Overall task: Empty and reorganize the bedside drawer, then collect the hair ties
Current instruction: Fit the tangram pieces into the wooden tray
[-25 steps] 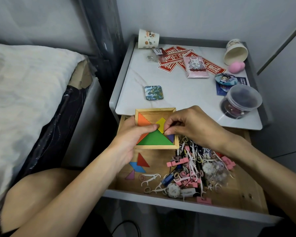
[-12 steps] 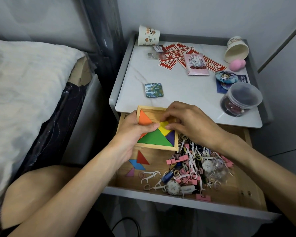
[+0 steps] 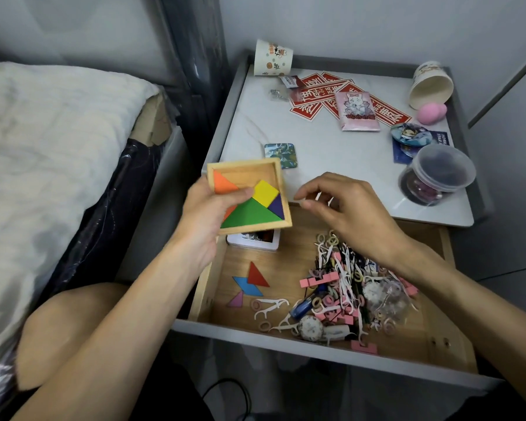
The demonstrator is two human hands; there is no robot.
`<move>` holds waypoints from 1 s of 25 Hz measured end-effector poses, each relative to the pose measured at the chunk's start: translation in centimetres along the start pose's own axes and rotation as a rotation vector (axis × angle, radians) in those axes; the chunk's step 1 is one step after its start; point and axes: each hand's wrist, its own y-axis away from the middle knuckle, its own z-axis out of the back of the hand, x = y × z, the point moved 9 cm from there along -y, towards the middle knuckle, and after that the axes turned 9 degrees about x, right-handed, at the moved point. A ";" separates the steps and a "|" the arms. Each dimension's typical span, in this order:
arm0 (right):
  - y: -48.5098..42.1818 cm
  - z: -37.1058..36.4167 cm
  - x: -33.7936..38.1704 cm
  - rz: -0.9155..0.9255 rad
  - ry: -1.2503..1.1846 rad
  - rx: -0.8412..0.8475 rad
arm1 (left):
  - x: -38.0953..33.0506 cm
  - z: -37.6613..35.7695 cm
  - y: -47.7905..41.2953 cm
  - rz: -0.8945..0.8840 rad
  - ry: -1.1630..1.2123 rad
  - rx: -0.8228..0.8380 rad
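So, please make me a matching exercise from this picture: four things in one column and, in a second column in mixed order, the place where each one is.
Things
1. wooden tangram tray
2. red triangle
3. clear lidded tub
4. pink sponge

Places
A. beside the tipped paper cup, at the back of the tabletop
B. held up in the left hand
C. loose on the floor of the open drawer
D. near the front right edge of the tabletop

Pairs: 1-B, 2-C, 3-D, 4-A
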 end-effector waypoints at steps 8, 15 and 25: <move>0.4 -17.0 -2.0 -0.077 0.165 0.615 | -1.3 4.2 -0.7 -0.042 0.189 -0.215; -0.3 -22.7 0.3 0.206 0.431 0.665 | -1.7 4.4 -1.0 -0.050 0.229 -0.194; -0.5 -22.3 -1.0 0.092 0.224 0.655 | -1.8 4.1 -0.7 -0.044 0.222 -0.178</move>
